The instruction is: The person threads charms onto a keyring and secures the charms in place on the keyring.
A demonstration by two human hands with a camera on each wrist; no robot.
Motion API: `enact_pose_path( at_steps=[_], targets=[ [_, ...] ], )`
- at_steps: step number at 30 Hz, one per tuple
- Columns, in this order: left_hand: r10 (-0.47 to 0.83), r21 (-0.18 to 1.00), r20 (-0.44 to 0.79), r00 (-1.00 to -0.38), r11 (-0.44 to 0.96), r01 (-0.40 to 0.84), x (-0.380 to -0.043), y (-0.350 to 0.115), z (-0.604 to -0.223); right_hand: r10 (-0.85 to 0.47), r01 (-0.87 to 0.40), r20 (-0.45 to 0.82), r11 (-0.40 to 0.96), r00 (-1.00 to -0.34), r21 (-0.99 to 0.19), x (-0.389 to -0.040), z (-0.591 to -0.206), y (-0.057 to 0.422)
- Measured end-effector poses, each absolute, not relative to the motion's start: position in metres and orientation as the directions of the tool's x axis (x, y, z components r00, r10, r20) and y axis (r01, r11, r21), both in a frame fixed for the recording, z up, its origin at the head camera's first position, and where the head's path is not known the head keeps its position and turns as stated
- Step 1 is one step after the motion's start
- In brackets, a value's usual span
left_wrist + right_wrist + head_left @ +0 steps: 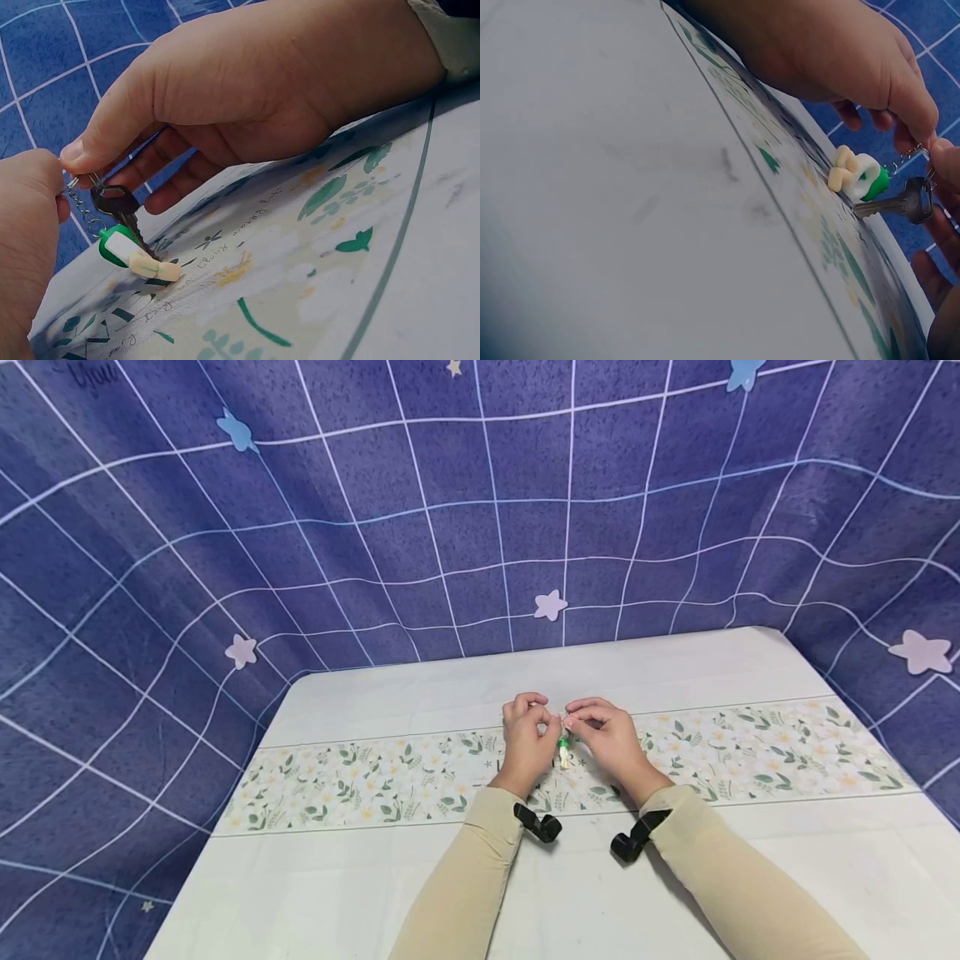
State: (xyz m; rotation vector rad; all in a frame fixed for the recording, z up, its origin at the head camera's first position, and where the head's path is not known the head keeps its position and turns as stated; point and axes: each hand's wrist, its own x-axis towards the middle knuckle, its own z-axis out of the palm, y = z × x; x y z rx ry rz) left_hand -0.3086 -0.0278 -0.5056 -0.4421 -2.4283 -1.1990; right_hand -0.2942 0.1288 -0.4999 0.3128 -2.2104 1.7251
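Left hand (529, 745) and right hand (612, 743) pinch a ring (94, 178) mostly hidden between them; its key (901, 204) and charm (122, 246) hang at the table (337, 893), contact unclear; starry blue cloth (375, 547) rises behind the table, whose near edge is cut off

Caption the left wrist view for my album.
Left hand and right hand pinch a metal ring above a key and a green-and-white charm.

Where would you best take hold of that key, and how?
Probably by the broad head of the key, coming from above, thumb and finger on its flat faces. It hangs head up, and its narrow blade slopes down beside the green-and-white charm, offering less to pinch.
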Motion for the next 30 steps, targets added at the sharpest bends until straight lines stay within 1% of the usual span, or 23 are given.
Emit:
enact_pose_path(
  at_steps=[6, 10, 19, 30],
  targets=[
    [0.102, 0.661, 0.499, -0.861, 0.597, 0.454, -0.3076, -0.0272, -0.5053, 0.029, -0.342, 0.365, 0.283, -0.931, -0.896, -0.2923, -0.4986, 0.1269],
    [0.105, 0.661, 0.490, -0.865, 0.602, 0.447, -0.3070, -0.0273, -0.5040, 0.028, -0.347, 0.369, 0.282, -0.929, -0.895, -0.2920, -0.4984, 0.1264],
    [0.097, 0.691, 0.461, -0.882, 0.584, 0.425, -0.3064, -0.0273, -0.5018, 0.004, -0.383, 0.401, 0.287, -0.916, -0.878, -0.2939, -0.5007, 0.1265],
    [0.088, 0.720, 0.456, -0.886, 0.548, 0.425, -0.3076, -0.0277, -0.5047, -0.048, -0.440, 0.456, 0.369, -0.888, -0.819, -0.2960, -0.5035, 0.1289]
  ],
)
